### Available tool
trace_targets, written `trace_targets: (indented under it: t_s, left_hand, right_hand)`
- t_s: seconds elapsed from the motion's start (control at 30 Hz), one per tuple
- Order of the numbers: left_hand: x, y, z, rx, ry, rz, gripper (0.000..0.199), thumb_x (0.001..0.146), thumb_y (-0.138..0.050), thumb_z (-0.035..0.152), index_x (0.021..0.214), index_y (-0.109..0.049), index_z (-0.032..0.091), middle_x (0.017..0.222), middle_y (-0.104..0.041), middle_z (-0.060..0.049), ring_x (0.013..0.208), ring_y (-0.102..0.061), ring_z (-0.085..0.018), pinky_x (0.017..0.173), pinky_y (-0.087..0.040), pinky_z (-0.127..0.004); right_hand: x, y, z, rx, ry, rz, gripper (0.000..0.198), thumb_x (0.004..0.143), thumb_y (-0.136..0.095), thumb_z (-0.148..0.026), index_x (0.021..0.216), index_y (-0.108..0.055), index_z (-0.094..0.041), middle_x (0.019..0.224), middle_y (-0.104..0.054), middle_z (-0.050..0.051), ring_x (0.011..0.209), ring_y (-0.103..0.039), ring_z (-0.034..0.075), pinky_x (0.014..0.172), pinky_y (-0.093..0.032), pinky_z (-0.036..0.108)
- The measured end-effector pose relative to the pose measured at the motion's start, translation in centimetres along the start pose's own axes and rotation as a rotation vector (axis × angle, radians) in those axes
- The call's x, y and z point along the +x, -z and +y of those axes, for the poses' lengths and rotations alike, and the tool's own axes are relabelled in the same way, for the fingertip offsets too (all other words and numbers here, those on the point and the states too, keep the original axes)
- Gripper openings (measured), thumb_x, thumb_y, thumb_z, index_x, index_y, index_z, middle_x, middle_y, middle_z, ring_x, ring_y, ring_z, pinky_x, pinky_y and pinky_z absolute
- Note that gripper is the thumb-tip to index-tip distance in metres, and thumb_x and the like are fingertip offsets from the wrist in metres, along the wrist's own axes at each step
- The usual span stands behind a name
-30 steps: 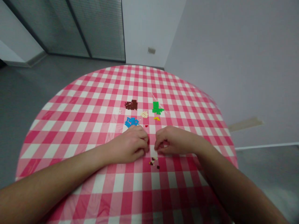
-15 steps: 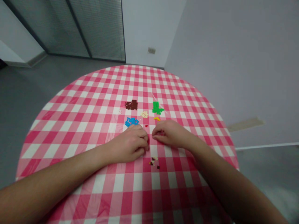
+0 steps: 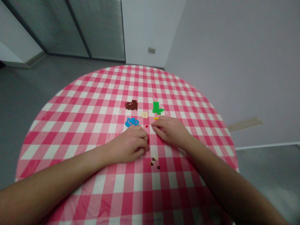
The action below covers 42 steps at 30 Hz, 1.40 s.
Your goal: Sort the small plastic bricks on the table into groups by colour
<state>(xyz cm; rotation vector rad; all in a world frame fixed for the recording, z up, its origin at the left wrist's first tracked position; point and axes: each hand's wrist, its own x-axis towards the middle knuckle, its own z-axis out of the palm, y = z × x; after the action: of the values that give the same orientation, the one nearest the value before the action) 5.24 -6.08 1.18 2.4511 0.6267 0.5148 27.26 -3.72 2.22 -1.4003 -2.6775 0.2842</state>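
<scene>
My left hand [image 3: 131, 144] rests on the checked tablecloth with its fingers curled inward; whatever they hold is hidden. Just beyond its knuckles lies a cluster of blue building bricks [image 3: 131, 122]. My right hand [image 3: 172, 130] is closed in a pinch, thumb and forefinger tips near a few tiny red bricks [image 3: 147, 126]. Whether anything sits between those tips is too small to tell. Yellow bricks [image 3: 156, 118] show partly behind the right hand's fingers. Nearer me, below the hands, is a loose group of small dark, cream and yellow bricks [image 3: 153, 162].
Farther out lie a pile of dark brown bricks [image 3: 131, 105], green bricks [image 3: 157, 107], cream bricks [image 3: 144, 115] and a few white bricks [image 3: 120, 112]. They all lie on a round table with a pink and white checked cloth [image 3: 77, 125]. Walls stand behind it and to the right.
My right hand has moved a little away from me, its fingertips now beside the red bricks and covering part of the yellow ones. My left hand has stayed in place.
</scene>
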Motion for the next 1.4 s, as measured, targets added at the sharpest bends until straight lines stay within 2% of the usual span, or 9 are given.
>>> trace_targets:
  t_s: [0.17,0.4,0.77,0.97,1.1,1.23,1.4]
  left_hand:
    - [0.0,0.0,0.0,0.003,0.003,0.002,0.020,0.084,-0.057,0.007,0.083,-0.073,0.019,0.087,-0.068,-0.004,0.092,-0.059,-0.020,0.087,-0.042,-0.036]
    - [0.1,-0.1,0.0,0.004,-0.030,-0.028,0.022,0.083,-0.055,0.005,0.080,-0.073,0.018,0.083,-0.067,-0.004,0.085,-0.061,-0.019,0.083,-0.045,-0.034]
    - [0.0,-0.2,0.1,-0.010,-0.070,-0.085,0.021,0.079,-0.057,0.004,0.081,-0.071,0.019,0.081,-0.068,-0.003,0.085,-0.063,-0.020,0.084,-0.045,-0.034]
    - [0.1,-0.2,0.0,-0.022,-0.058,-0.092,0.021,0.080,-0.056,0.005,0.082,-0.072,0.019,0.081,-0.069,-0.004,0.085,-0.063,-0.020,0.084,-0.045,-0.035]
    - [-0.1,-0.2,0.0,-0.012,-0.053,-0.115,0.022,0.081,-0.056,0.007,0.088,-0.073,0.018,0.085,-0.069,-0.005,0.087,-0.063,-0.021,0.084,-0.046,-0.036]
    - [-0.1,-0.6,0.1,-0.010,-0.051,-0.119,0.021,0.089,-0.056,0.013,0.100,-0.073,0.018,0.089,-0.070,-0.006,0.090,-0.063,-0.021,0.084,-0.046,-0.036]
    - [0.1,-1.9,0.3,0.039,-0.142,-0.119,0.025,0.099,-0.052,0.020,0.113,-0.072,0.022,0.086,-0.067,-0.006,0.084,-0.060,-0.020,0.076,-0.043,-0.034]
  right_hand:
    - [-0.3,0.4,-0.3,-0.113,0.037,-0.117,0.026,0.098,-0.048,-0.025,0.092,-0.073,-0.019,0.090,-0.070,0.006,0.082,-0.061,0.018,0.065,-0.035,0.029]
    - [0.3,0.0,-0.2,-0.146,0.002,-0.104,0.032,0.102,-0.042,-0.027,0.117,-0.069,-0.020,0.104,-0.071,0.009,0.093,-0.063,0.020,0.071,-0.040,0.029]
    - [0.8,-0.3,-0.1,-0.150,-0.008,-0.081,0.034,0.100,-0.043,-0.023,0.123,-0.069,-0.023,0.105,-0.073,0.008,0.094,-0.064,0.021,0.072,-0.042,0.029]
    - [1.1,-0.4,-0.2,-0.199,-0.011,-0.089,0.038,0.100,-0.042,-0.023,0.131,-0.064,-0.026,0.103,-0.073,0.007,0.088,-0.065,0.022,0.064,-0.038,0.030]
    - [1.4,-0.1,-0.5,-0.250,-0.027,-0.108,0.042,0.100,-0.040,-0.021,0.136,-0.059,-0.027,0.103,-0.072,0.008,0.084,-0.065,0.022,0.060,-0.035,0.030]
    - [1.4,-0.1,-0.5,-0.243,-0.037,-0.107,0.043,0.100,-0.040,-0.020,0.139,-0.057,-0.027,0.103,-0.073,0.008,0.084,-0.066,0.022,0.060,-0.036,0.030]
    - [1.2,-0.3,-0.4,-0.188,-0.048,-0.054,0.040,0.102,-0.041,-0.025,0.138,-0.058,-0.029,0.106,-0.073,0.006,0.089,-0.067,0.022,0.064,-0.039,0.029]
